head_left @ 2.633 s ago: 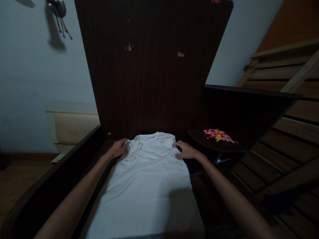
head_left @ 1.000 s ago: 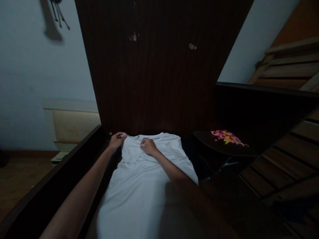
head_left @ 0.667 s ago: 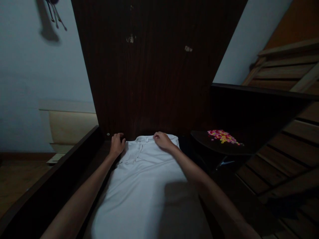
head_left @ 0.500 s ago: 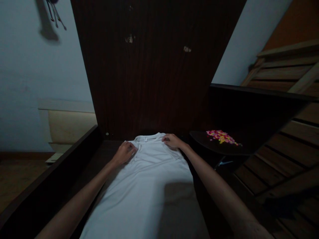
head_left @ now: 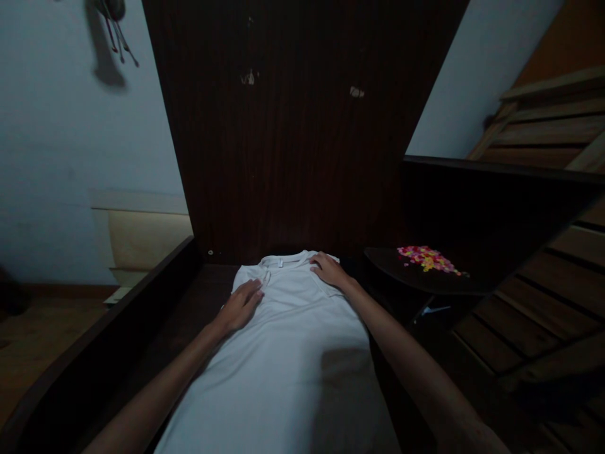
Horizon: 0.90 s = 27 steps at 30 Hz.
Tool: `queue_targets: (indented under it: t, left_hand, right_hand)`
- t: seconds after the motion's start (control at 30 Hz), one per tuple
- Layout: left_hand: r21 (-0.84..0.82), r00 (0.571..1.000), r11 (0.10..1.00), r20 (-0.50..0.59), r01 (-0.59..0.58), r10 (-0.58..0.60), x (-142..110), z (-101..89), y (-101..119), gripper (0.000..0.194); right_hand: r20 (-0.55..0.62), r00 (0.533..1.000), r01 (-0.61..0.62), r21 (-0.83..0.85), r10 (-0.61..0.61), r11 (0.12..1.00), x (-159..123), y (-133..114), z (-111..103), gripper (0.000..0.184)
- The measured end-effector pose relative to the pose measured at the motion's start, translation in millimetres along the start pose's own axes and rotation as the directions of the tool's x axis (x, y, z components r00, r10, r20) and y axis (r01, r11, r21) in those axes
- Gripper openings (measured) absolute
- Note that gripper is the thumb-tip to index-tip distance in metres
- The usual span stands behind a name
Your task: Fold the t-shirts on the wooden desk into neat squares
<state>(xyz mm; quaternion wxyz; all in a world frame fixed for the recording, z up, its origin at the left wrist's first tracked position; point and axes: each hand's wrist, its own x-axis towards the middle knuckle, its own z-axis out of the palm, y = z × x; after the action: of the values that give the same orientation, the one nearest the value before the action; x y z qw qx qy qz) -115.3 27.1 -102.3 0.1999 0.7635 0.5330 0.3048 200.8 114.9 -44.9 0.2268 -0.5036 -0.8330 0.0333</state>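
The white shirt (head_left: 288,353) lies on the dark counter (head_left: 201,293), collar (head_left: 280,263) pointing at the upright board (head_left: 293,145), its long axis running away from the person. The left hand (head_left: 242,305) rests flat near one sleeve (head_left: 246,275), the right hand (head_left: 328,271) across from it, each grip wide, pinching nothing, seemingly to keep the cloth smooth. Off rightward, small bright pieces (head_left: 428,258) sit on a shelf (head_left: 394,268).
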Motion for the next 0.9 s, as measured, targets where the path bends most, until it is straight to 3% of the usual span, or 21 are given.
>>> queue_targets:
  t: [0.07,0.17,0.27,0.33,0.5,0.73,0.83,0.9]
  left_hand:
    - [0.018,1.000,1.000,-0.019,0.002,-0.002,-4.5,-8.5,-4.2,0.057]
    - [0.083,0.998,0.995,0.045,-0.054,0.051,-15.5,-20.1,-21.1,0.061]
    - [0.157,0.991,0.982,0.096,-0.105,0.091,-26.1,-26.1,-41.6,0.064]
    - [0.188,0.994,0.978,0.066,-0.093,0.082,-29.7,-27.0,-51.5,0.060]
    - [0.208,0.997,0.976,-0.031,-0.065,0.073,-28.3,-26.6,-57.3,0.054]
    - [0.283,0.999,0.959,-0.020,-0.030,0.038,-26.8,-34.7,-54.1,0.052]
    - [0.192,0.999,0.981,-0.042,0.040,-0.032,-22.7,-42.1,-49.3,0.046]
    - [0.068,0.988,0.987,-0.072,0.144,-0.139,-14.8,-45.4,-44.8,0.040]
  right_hand:
    - [-0.034,0.999,0.027,0.047,-0.026,0.999,-9.7,0.9,-2.1,0.024]
    - [-0.069,0.994,0.090,0.119,-0.082,0.989,-33.8,4.6,-10.5,0.034]
    - [-0.018,0.983,0.185,0.133,-0.184,0.974,-65.7,10.5,-20.7,0.051]
    - [0.021,0.976,0.215,0.084,-0.218,0.973,-86.4,14.6,-25.8,0.056]
    - [0.022,0.982,0.188,-0.129,-0.187,0.974,-118.5,24.4,-30.5,0.038]
    - [0.043,0.966,0.257,-0.232,-0.254,0.938,-131.6,30.7,-30.0,0.034]
    - [-0.024,0.984,0.174,-0.139,-0.179,0.975,-129.8,29.1,-27.7,0.036]
    - [-0.084,0.996,0.029,-0.015,-0.030,0.999,-123.3,27.7,-25.3,0.031]
